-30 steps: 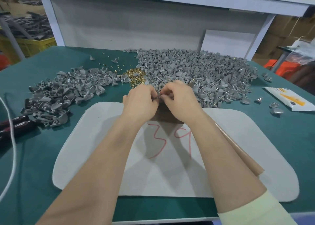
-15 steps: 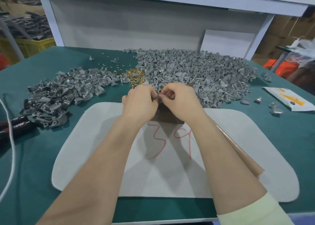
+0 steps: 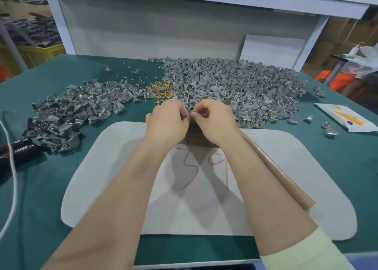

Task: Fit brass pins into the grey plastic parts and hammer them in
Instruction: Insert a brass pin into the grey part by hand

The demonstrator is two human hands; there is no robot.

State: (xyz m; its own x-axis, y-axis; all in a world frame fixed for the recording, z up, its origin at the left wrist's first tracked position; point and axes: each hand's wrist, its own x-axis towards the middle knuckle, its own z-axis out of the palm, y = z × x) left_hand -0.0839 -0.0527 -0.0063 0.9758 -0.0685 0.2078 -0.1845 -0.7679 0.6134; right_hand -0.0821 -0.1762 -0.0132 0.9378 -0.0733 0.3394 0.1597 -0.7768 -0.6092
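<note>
Left grip, right grip both pinching grey part, held between them.

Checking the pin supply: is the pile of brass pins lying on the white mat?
No, the brass pins lie on the green table, beyond the far edge of the white mat.

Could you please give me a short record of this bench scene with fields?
Left hand: pinches a small grey part at its fingertips
Right hand: pinches the same part from the other side
Pin in fingers: cannot tell
Brass pins: loose heap beyond the hands
Grey stock: large pile right of the pins, smaller pile left
Mat: white, under both forearms
</note>
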